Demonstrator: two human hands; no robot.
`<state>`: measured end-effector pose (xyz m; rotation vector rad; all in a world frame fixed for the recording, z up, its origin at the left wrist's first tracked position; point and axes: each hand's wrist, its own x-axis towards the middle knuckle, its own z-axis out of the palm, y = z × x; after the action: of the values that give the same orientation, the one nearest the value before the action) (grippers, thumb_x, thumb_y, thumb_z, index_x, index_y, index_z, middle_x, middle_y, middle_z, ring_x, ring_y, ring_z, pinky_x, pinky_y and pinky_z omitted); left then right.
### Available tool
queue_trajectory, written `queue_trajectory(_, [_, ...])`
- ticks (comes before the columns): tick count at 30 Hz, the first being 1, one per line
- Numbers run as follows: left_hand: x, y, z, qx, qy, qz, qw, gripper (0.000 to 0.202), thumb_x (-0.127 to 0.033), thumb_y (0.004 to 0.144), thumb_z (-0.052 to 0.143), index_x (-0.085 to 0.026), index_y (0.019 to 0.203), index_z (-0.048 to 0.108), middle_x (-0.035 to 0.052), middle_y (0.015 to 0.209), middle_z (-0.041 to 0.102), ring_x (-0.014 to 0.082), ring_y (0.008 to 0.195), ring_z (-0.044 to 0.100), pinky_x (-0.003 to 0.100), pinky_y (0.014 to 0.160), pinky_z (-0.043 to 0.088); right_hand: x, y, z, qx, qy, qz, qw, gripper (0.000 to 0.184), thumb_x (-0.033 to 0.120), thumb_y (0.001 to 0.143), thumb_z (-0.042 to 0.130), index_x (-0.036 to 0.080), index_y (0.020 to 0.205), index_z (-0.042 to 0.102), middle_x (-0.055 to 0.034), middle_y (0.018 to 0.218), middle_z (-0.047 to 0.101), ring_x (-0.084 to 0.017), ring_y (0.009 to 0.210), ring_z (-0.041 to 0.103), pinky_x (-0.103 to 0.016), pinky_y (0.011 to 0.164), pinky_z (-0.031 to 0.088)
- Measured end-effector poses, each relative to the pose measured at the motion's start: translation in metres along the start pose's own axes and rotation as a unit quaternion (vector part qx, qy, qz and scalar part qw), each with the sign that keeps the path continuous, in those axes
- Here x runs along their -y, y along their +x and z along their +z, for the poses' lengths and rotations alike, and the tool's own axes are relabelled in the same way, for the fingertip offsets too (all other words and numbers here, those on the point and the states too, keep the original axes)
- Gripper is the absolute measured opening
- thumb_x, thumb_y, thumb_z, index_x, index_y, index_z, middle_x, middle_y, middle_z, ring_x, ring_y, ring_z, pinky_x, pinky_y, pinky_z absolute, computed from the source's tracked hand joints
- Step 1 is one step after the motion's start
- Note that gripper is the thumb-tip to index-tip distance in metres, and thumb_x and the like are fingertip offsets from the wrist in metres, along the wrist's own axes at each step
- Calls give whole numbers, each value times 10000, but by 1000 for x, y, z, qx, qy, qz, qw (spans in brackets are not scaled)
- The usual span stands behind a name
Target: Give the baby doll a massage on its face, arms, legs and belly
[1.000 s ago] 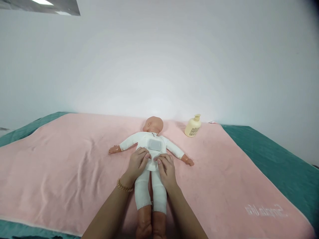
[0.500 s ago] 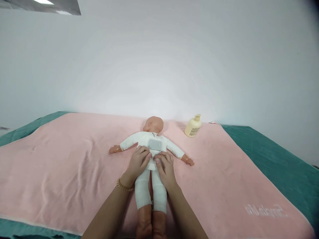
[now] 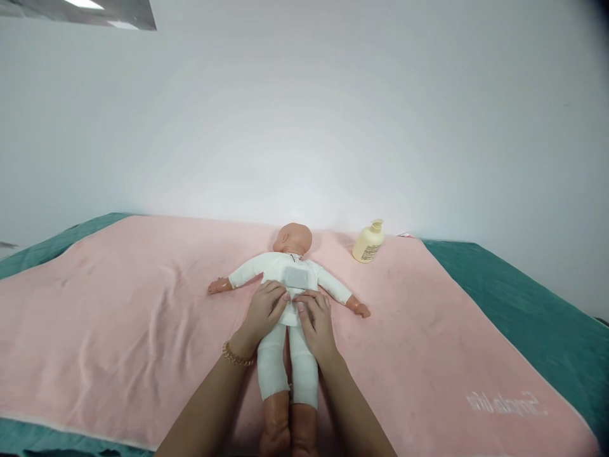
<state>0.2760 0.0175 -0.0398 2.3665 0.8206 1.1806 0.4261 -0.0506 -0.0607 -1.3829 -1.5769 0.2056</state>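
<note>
A baby doll (image 3: pixel 301 317) in white cloth lies face down, its head pointing away from me and its arms spread. On its upper back is a grey rectangular panel (image 3: pixel 295 277). My left hand (image 3: pixel 264 310) is on the left of the doll's lower back, fingers curled and thumb drawn in against the white cloth. Mirroring it on the right, my right hand (image 3: pixel 316 322) has bent fingers and its thumb close to the index finger, gripping at the same cloth. Both hands sit just below the panel, their tips near the middle of the back. Some fingertips are hidden.
A pale yellow pump bottle (image 3: pixel 368 242) stands beyond the doll's right arm. Under everything lies a pink towel (image 3: pixel 404 355), wrinkled on the left, over a green cover (image 3: pixel 514 292). A white wall (image 3: pixel 304 114) rises behind the far edge.
Almost nothing differs. Both hands stay on the doll's lower back with only a very slight shift of the fingers.
</note>
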Motion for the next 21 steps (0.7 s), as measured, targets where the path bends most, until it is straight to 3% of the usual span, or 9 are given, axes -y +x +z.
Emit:
queue_trajectory(4, [0, -1, 0, -28, -17, 4, 999, 272, -260, 963, 380, -190, 850, 617, 68, 895, 612, 205, 897, 543, 381, 849, 420, 1, -2, 0, -4, -9, -3, 1000, 254, 349, 962, 437, 264, 1128, 609, -61, 1178, 558, -242, 1146, 462, -423, 987, 339])
queue_trajectory(9, [1, -1, 0, 16, -13, 5, 1000, 256, -262, 966, 386, -181, 902, 621, 73, 922, 633, 207, 909, 546, 379, 844, 422, 0, 0, 1, 14, -35, -3, 999, 273, 340, 974, 414, 268, 1137, 621, -54, 1141, 594, -230, 1091, 488, -406, 950, 351])
queue_trajectory(12, [2, 2, -2, 31, -6, -6, 999, 282, -291, 967, 388, -181, 834, 610, 66, 854, 637, 204, 842, 555, 362, 786, 429, -2, 14, -1, 21, -53, -15, 998, 320, 373, 986, 383, 232, 957, 669, -54, 947, 636, -221, 938, 527, -387, 863, 379])
queue_trajectory(16, [4, 16, -9, 65, -26, -40, 997, 366, -372, 966, 396, -185, 725, 598, 36, 734, 629, 179, 719, 560, 323, 690, 429, -6, 47, -5, 47, -42, -48, 997, 478, 432, 987, 360, 214, 660, 634, -26, 650, 558, -193, 697, 506, -345, 713, 395])
queue_trajectory(18, [7, 27, -12, 43, -37, -56, 997, 408, -388, 974, 369, -181, 711, 602, 28, 699, 623, 173, 687, 560, 318, 673, 428, -8, 63, -5, 26, -6, -58, 998, 478, 439, 987, 354, 213, 692, 654, -30, 678, 581, -194, 724, 529, -345, 733, 410])
queue_trajectory(21, [13, 43, -10, -16, -18, -43, 999, 390, -360, 984, 338, -180, 785, 620, 48, 784, 639, 192, 786, 576, 342, 755, 441, -14, 77, 1, -25, 23, -54, 998, 415, 442, 987, 351, 217, 907, 691, -65, 918, 651, -219, 937, 559, -372, 859, 414])
